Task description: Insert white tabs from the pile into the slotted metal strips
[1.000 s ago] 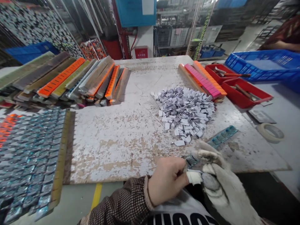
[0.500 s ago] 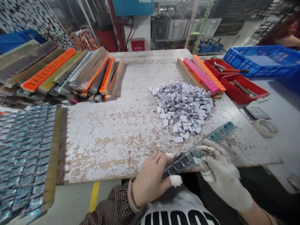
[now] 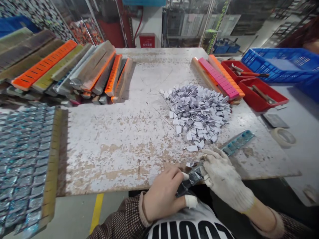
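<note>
A dark, glittery slotted bar (image 3: 236, 143) lies slantwise over the table's near edge, its far end teal. My left hand (image 3: 164, 194), bare with white tape on the thumb and a finger, is closed around the bar's near end. In a white glove, my right hand (image 3: 221, 176) rests across the middle of the bar with its fingers curled down. What its fingertips pinch, if anything, is hidden. Small pale pieces stand in the bar's slots between the hands. Just beyond the hands is a heap of small white-grey flat pieces (image 3: 199, 109).
Stacked slotted bars (image 3: 45, 66) lie at the left, behind a board of glittery pieces (image 3: 22, 166). More coloured bars (image 3: 219, 78) lie behind the heap. Red bins (image 3: 264, 96) with tools, a blue crate (image 3: 279, 66) and a tape roll (image 3: 283, 136) are at the right.
My right hand has moved slightly left and closed down over the bar; the small white piece between its fingers no longer shows there. My left hand keeps its grip. The view has shifted slightly.
</note>
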The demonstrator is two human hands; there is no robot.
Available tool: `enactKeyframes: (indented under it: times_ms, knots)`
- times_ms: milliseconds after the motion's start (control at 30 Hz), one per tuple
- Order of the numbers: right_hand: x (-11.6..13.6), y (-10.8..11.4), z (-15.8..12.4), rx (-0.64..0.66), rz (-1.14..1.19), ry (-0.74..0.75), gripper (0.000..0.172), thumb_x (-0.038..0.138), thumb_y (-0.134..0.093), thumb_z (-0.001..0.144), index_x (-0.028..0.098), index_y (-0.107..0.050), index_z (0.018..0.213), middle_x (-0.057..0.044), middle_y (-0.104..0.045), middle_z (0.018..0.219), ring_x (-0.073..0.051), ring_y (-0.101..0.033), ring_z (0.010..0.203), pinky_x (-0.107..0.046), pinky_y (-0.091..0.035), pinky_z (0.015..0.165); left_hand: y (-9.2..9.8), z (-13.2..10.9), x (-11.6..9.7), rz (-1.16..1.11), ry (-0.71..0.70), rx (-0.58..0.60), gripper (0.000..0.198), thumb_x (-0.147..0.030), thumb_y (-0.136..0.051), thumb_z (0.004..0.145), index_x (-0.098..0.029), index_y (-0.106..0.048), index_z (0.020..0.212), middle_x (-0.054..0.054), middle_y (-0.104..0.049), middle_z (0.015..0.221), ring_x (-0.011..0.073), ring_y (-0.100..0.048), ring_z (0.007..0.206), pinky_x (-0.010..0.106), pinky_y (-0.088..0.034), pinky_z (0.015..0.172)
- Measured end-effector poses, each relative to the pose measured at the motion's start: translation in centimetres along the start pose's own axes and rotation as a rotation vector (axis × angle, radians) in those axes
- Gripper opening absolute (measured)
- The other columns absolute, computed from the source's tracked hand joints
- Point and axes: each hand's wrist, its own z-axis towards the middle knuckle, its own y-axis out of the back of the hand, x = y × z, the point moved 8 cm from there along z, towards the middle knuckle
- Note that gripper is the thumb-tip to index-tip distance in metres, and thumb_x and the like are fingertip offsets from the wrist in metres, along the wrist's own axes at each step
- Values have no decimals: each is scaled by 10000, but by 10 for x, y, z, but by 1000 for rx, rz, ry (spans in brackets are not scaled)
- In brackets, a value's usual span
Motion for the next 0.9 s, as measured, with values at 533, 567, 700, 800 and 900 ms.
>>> enactKeyframes:
  times_ms: [533,567,700,800,900]
  knots:
    - [-54,21,-49,-208,336,-251,111,218,-522,1010,237,-595,929,-112,-653,1218,-291,-619,1241,-469,-540,1006,-5,85,15,245,-100,165,97,-161,-649,902,-189,-650,995,75,-681,1030,247,-642,952,333,-521,791]
    - [-56,22,-50,-216,328,-256,121,215,-517,1011,238,-589,917,-109,-653,1202,-290,-619,1235,-467,-539,999,-2,86,19,159,-60,140,91,-143,-656,883,-180,-646,965,74,-684,1004,242,-643,932,333,-519,797]
    - [-55,25,-44,-269,338,-266,45,223,-559,991,248,-583,962,-126,-639,1221,-307,-619,1236,-485,-561,970,14,83,24,-201,26,42,79,-207,-685,899,-169,-641,953,41,-691,912,185,-634,828,292,-507,760]
    - [-43,24,-24,-256,388,-235,111,293,-590,984,246,-598,1085,-147,-608,1323,-329,-578,1309,-533,-542,1050,18,81,14,-756,38,-1,236,-354,-759,891,-156,-632,907,43,-670,876,169,-626,807,291,-509,768]
    - [-31,20,-5,-212,526,-198,166,308,-542,1011,231,-612,1140,-148,-614,1340,-300,-587,1308,-491,-552,1070,15,80,0,-1114,27,3,328,-394,-851,823,-146,-642,865,54,-659,894,171,-624,839,315,-508,825]
